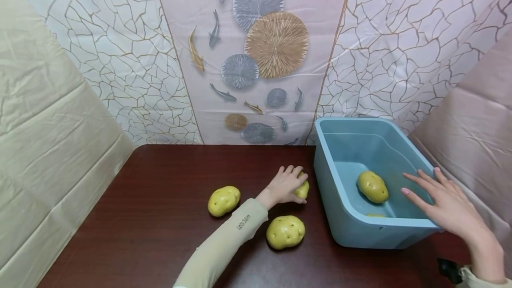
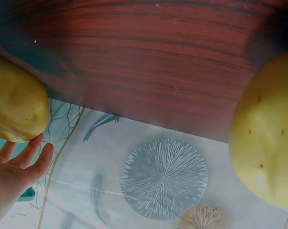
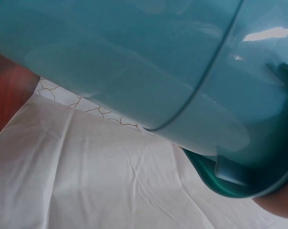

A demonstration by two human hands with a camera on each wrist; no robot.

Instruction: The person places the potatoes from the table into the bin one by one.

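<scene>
**One potato in the bin, three left on the table**

Your left hand (image 1: 285, 186) curls over a potato (image 1: 302, 189) just beside the blue bin (image 1: 332, 199). Your right hand (image 1: 444, 203), fingers spread and empty, rests on the bin's rim at 3 o'clock. One potato (image 1: 372, 186) lies inside; two others (image 1: 223, 200) (image 1: 286, 232) wait at 7 o'clock.

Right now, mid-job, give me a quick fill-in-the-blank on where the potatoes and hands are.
The left hand grips a ____ beside the blue tub.
Inside the tub lies ____ whole potato.
Two loose potatoes lie on the ____ table.
The right hand hovers, fingers straight, over the tub's ____.

Missing: potato; one; wooden; rim
</scene>
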